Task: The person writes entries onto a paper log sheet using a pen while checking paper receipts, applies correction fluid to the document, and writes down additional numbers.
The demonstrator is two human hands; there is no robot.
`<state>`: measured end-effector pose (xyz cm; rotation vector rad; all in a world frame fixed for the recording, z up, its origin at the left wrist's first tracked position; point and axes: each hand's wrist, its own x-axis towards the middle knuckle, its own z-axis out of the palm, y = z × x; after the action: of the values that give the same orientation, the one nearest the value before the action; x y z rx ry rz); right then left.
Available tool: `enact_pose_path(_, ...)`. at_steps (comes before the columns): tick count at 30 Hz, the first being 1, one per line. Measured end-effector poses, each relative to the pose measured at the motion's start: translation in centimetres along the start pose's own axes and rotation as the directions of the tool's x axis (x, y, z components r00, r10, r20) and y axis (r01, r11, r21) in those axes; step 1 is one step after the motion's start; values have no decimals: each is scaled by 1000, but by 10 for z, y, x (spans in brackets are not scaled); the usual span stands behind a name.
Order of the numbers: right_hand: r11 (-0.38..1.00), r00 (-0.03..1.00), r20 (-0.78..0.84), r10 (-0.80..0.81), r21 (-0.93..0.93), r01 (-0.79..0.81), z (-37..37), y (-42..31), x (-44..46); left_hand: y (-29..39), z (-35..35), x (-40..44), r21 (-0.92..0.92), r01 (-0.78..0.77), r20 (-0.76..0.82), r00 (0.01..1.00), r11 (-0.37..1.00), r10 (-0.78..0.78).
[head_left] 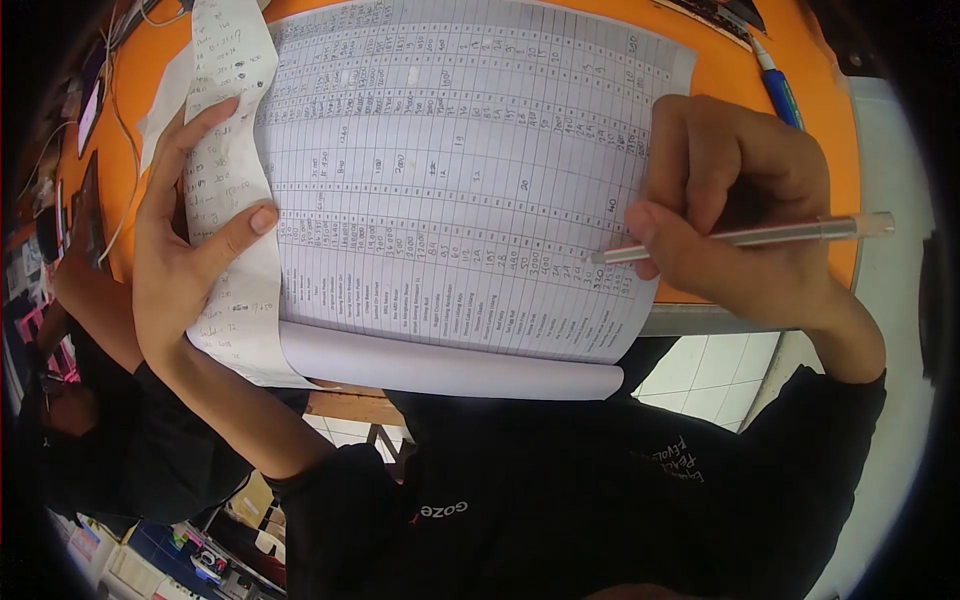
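Observation:
A large printed sheet (480, 300) with columns of handwritten numbers lies on an orange table, its near edge curled into a roll. On its left side is a long narrow paper strip (235, 190) with handwriting. My left hand (195, 210) rests over this strip, thumb and index finger spread apart on it; its other fingers are partly hidden. My right hand (735, 200) is closed around a clear pen (780, 233), whose tip touches or hovers just above the numbers near the sheet's right side.
A blue marker-like item (778, 90) lies beyond my right hand on the orange table (825, 110). Cables (128, 165) run along the table's left side. Another person in a dark shirt (170, 440) is at the left. White floor tiles (700, 375) show below the table edge.

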<state>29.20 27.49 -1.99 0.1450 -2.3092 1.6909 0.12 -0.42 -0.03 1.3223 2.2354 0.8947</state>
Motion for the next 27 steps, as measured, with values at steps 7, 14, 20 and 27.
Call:
enact_pose_path(7, 999, 998, 44, 38, -1, -38, 4, -7, 1, -3, -2, 0, 44, -20, 13, 1000, 999, 19)
enact_pose_path(14, 1000, 998, 70, 1, -10, -1, 4, -6, 1, -1, -1, -1, 0, 12, 7, 1000, 1000, -12)
enact_pose_path(20, 998, 998, 28, 62, -9, -62, -2, -2, 1, -2, -2, 0, 7, -9, 15, 1000, 1000, 9)
enact_pose_path(27, 992, 993, -62, 96, -75, -101, -10, 0, 3, -2, -1, 2, -7, -28, 13, 1000, 1000, 28)
